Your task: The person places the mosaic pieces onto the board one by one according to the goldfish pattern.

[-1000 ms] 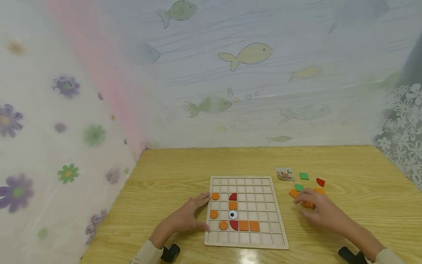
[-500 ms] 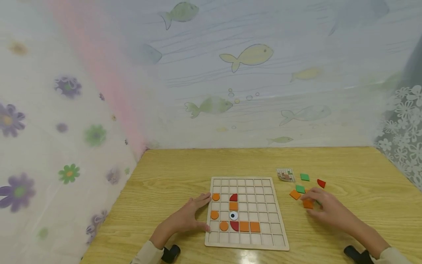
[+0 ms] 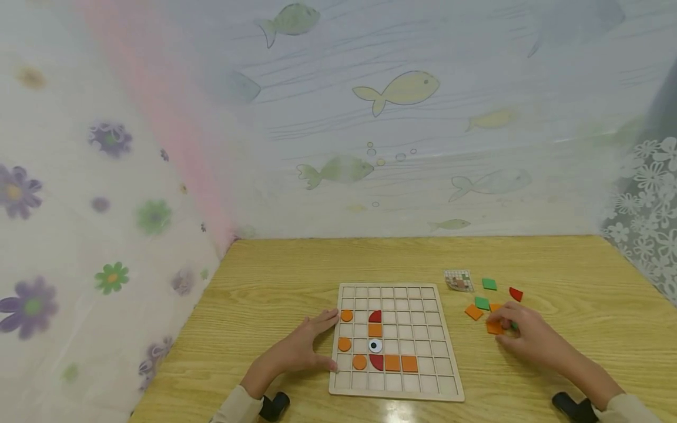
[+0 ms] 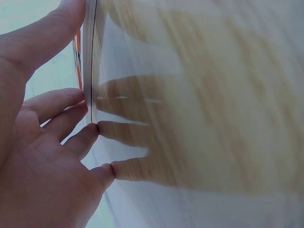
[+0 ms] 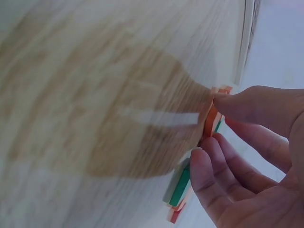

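Observation:
A square-gridded wooden board lies on the table. My left hand spreads along its left side, thumb and fingertips at the edge; in the left wrist view the fingers reach to the board's side. On the board sit several orange discs, orange squares, red quarter-round tiles and a round eye tile. To the right of the board, my right hand pinches an orange square tile between thumb and forefinger, low at the table. In the right wrist view the thumb is against that tile's edge.
Around my right hand lie loose tiles: a green one, another green tile, an orange square and a red quarter-round. A small printed pattern card is just beyond the board's far right corner. Behind the table hangs a fish-patterned curtain.
My right hand has shifted slightly right and down, from above the loose tiles onto the orange square, its thumb and forefinger drawing together. My left hand has stayed at the board.

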A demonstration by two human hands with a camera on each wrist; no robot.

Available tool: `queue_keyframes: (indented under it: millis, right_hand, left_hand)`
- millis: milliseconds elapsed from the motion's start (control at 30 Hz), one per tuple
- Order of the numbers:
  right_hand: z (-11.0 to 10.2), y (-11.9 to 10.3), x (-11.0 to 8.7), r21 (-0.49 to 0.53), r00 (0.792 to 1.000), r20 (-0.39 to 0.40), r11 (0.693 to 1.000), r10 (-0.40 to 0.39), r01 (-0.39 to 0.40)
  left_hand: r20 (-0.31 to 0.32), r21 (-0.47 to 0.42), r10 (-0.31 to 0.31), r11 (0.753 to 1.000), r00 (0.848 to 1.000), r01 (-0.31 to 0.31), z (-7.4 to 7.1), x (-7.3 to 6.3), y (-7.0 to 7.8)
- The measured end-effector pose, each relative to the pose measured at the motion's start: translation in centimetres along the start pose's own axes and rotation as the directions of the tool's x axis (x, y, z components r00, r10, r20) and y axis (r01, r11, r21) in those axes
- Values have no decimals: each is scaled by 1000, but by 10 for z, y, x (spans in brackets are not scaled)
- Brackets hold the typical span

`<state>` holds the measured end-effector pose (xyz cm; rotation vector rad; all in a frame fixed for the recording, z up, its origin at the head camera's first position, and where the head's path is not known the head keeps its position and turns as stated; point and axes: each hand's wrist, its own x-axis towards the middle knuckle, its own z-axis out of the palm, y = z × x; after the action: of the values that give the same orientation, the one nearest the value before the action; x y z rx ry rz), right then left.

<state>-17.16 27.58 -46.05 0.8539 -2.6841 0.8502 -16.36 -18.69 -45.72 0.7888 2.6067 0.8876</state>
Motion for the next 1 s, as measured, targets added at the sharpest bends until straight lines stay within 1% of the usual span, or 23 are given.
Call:
queue_keyframes:
  millis: [333,500,567,767,1000]
  right_hand:
    - [0,-1,1,-3,998,17,998,59,-59]
    - [0,-5,4,5,991,55,992,125,-126]
    - [-1,-6,4,1,988,63,990,139,-139]
    - [-2,-9,4,12,988,58,990,143,-144]
    - [-4,-18,5,11,988,49,989,149,-150]
  left_hand:
    - [3,-9,1,1000,1000,-1,1,-1,1]
    - [-4,-7,5,1000,1000,-5,0,-1,1]
    - [-5,-10,8,1000,1000,-8,0,-2,1]
    - [-7,-7,13,1000,1000,-13,0,-2,2]
    - [-6,-9,13,1000,1000,-13,-1,-3,4]
